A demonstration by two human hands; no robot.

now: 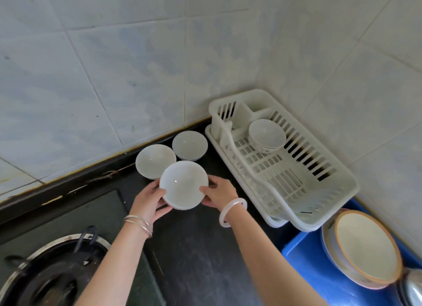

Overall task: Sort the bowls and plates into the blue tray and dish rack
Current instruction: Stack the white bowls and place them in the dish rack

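- Over the black countertop (196, 248), the left hand (149, 201) pinches the left rim of a shallow white glazed ceramic bowl (182, 184).
- Right hand (219, 192) clasps its opposite rim; the bowl is likely light, rigid, slick and chippable.
- White slatted plastic dish rack (338, 198) stands right.

Bare counter (201, 248) lies open between stove (52, 271) and dish rack (347, 191). One bowl (266, 133) occupies the rack's far end.

Upright white bowl (183, 185) (patterned bowl (266, 135) inside dish rack (349, 189))
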